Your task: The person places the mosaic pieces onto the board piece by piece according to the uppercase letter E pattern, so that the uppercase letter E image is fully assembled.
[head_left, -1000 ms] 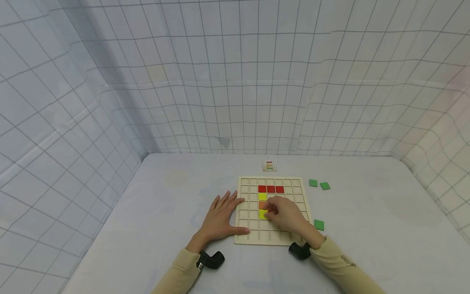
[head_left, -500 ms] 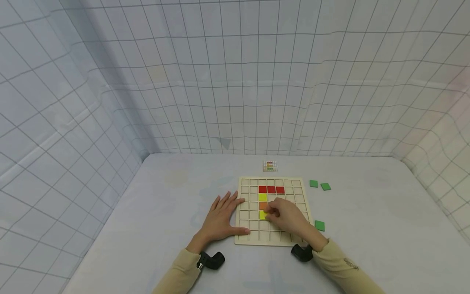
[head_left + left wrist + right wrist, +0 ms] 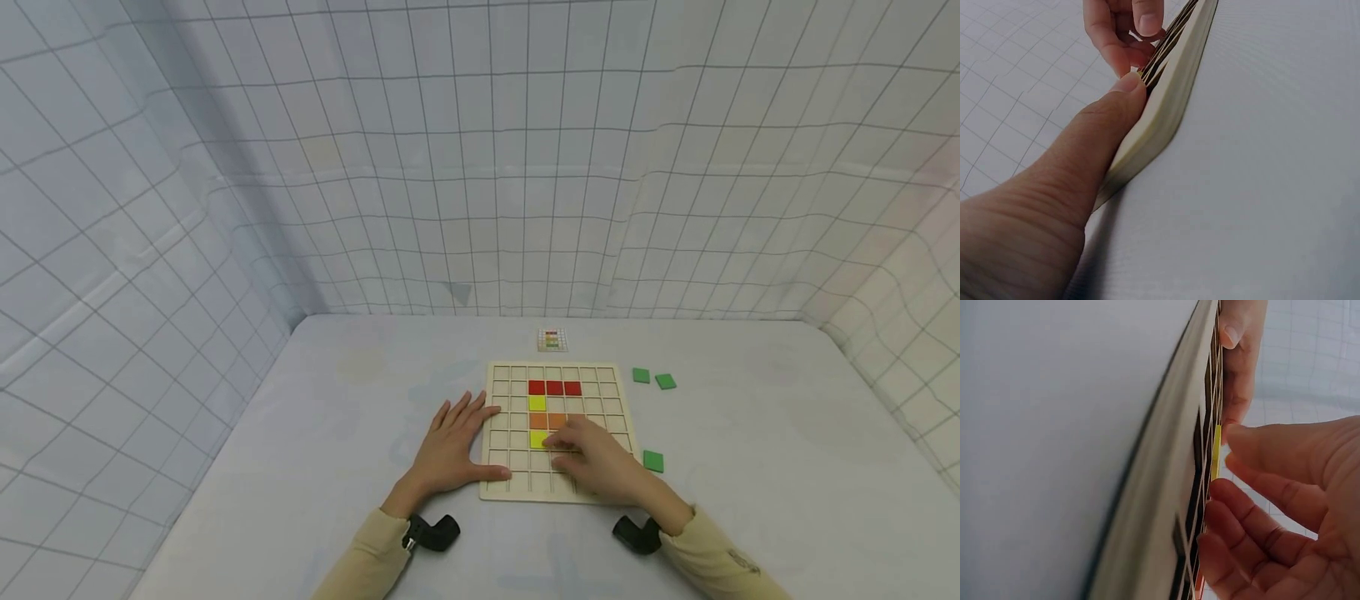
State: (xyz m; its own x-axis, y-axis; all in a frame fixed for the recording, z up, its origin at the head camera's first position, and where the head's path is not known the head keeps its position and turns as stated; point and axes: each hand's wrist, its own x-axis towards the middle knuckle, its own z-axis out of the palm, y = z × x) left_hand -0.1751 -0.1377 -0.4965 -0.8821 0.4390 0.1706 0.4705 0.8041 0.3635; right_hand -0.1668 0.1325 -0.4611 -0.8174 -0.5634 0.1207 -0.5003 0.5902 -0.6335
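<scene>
A pale wooden grid board lies on the white table. My left hand rests flat at its left side, fingers spread, with thumb and index fingertips over the edge. Over the board's lower middle, my right hand has loosely bent fingers and nothing visible between them. Its fingertips are right at the lower yellow tile, whose side shows as a yellow strip in the right wrist view. Above that tile sit two orange tiles, then another yellow tile and a row of three red tiles.
Two green tiles lie on the table at the board's upper right, and another green tile beside its lower right. A small patterned card lies behind the board. Gridded white curtains rise at the back and sides.
My right hand has drawn back toward the near right and its fingers have loosened. A second orange tile, hidden before, now shows in the cell right of the first. The left hand stays put.
</scene>
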